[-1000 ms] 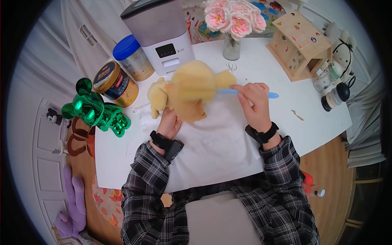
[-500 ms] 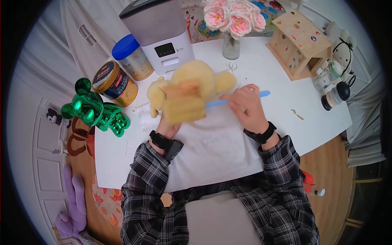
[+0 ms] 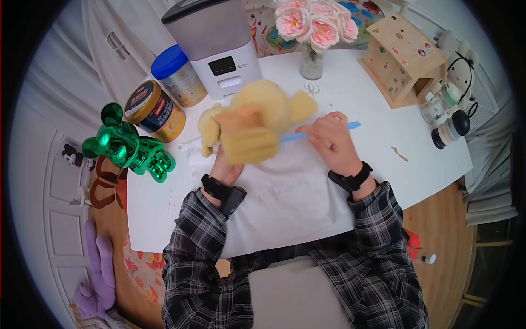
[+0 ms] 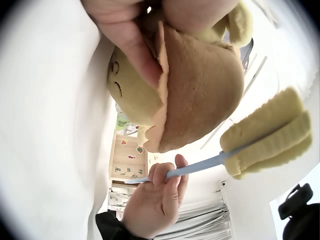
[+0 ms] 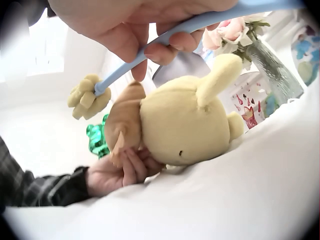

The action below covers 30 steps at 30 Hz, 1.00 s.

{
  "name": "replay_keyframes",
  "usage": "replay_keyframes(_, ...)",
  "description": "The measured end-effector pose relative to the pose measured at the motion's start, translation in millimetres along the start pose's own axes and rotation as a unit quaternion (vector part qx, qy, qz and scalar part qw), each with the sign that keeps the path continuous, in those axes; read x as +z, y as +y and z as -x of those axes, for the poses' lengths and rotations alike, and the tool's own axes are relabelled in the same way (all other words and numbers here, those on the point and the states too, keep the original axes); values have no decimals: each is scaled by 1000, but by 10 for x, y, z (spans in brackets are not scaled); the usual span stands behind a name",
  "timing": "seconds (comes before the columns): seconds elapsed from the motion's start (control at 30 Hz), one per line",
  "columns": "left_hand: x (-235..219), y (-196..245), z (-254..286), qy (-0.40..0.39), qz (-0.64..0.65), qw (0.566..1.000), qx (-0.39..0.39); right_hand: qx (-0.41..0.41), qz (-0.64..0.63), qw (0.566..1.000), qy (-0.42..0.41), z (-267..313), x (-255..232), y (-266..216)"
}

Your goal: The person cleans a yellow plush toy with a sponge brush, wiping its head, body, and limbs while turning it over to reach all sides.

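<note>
A pale yellow plush toy (image 3: 266,101) lies on its side on a white cloth (image 3: 290,203), wrapped partly in an orange-brown fabric piece (image 4: 202,90) with a zigzag edge. My left hand (image 3: 223,169) grips the toy from below at that fabric, the thumb pressed along its edge in the left wrist view. In my right hand (image 3: 334,142) is a duster, its light blue handle (image 5: 165,40) pinched between thumb and fingers. The yellow fluffy duster head (image 4: 267,137) overlaps the brown fabric in the head view, while both wrist views show it a little apart from the toy.
Left of the toy stand a shiny green bear figure (image 3: 129,145), a dark-lidded can (image 3: 156,112), a blue-lidded tub (image 3: 179,77) and a white dispenser (image 3: 233,77). Behind are a vase of pink roses (image 3: 311,64) and a wooden house (image 3: 402,63). Jars (image 3: 455,129) stand at right.
My right hand has brought the duster head left and down, from over the plush's middle to the brown fabric's near side. My left hand and the toy stay nearly in place.
</note>
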<state>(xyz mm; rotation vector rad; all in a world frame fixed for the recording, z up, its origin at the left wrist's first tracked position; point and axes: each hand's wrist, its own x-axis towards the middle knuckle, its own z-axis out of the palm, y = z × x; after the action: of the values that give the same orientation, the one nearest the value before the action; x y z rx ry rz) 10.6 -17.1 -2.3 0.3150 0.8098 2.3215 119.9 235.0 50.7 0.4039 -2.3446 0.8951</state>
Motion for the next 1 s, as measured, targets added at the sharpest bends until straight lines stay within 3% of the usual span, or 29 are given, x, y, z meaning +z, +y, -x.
replay_keyframes(0.07,-193,3,-73,63,-74,995,-6,34,-17,999,26,11,-82,108)
replay_keyframes(0.17,-295,17,-85,54,-63,996,-20,69,-6,997,28,32,-144,222)
replay_keyframes(0.37,-194,4,-56,55,-73,996,-23,12,18,999,-48,5,14,63)
replay_keyframes(0.47,-70,55,-7,1,-31,999,-42,-7,16,996,-85,9,59,4)
replay_keyframes(0.5,-7,67,16,-14,-192,981,-11,-15,11,994,-106,21,62,3)
replay_keyframes(0.53,87,79,45,-29,-348,937,20,-23,6,992,-127,32,73,5)
replay_keyframes(0.6,104,95,47,-32,-402,915,12,-28,-12,991,-129,28,75,13)
replay_keyframes(0.67,38,117,13,-11,-204,976,-68,-19,-36,995,-91,16,50,40)
replay_keyframes(0.77,91,3,-44,114,-58,992,-8,13,-38,999,-12,19,-45,122)
replay_keyframes(0.87,-36,15,-64,83,-90,992,-15,29,-5,999,-25,25,-36,165)
replay_keyframes(0.97,-52,63,-49,35,-93,993,-67,-18,11,997,-74,22,40,27)
replay_keyframes(1.0,-25,65,-19,18,-207,978,-33,-31,3,996,-78,15,64,-15)
